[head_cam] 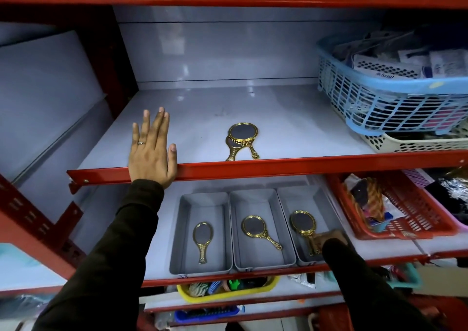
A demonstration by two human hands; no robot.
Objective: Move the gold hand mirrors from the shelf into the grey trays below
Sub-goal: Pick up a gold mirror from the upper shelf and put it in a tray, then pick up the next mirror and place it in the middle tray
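Lowest in the frame: a yellow basket [228, 294] of combs and hair items on a lower shelf, with a blue tray [206, 314] beneath it.

Lower right: the right hand [329, 239], dark-sleeved and motion-blurred, sits at the near right corner of the right grey tray [314, 194], touching or just beside the handle of the gold hand mirror in the right tray [304, 223]. Whether its fingers close on the handle cannot be told.

Lower centre: three grey trays side by side on the lower shelf. The middle grey tray [253, 196] holds one gold hand mirror, middle tray [254, 227], handle pointing lower right. The left grey tray [200, 201] holds one oval gold hand mirror, left tray [202, 234], handle toward the viewer.

Right of the trays: a red basket [415, 219] of assorted goods.

Centre left: the left hand [150, 151], ring on one finger, lies flat and fully open, palm down, over the red front edge of the upper shelf [278, 165], holding nothing.

Centre: two stacked gold hand mirrors on the shelf [243, 134], the upper overlapping the lower, handles toward the front edge, well apart from the left hand.

Upper right: a blue basket [379, 103] full of packaged items, resting on a cream basket [415, 142].
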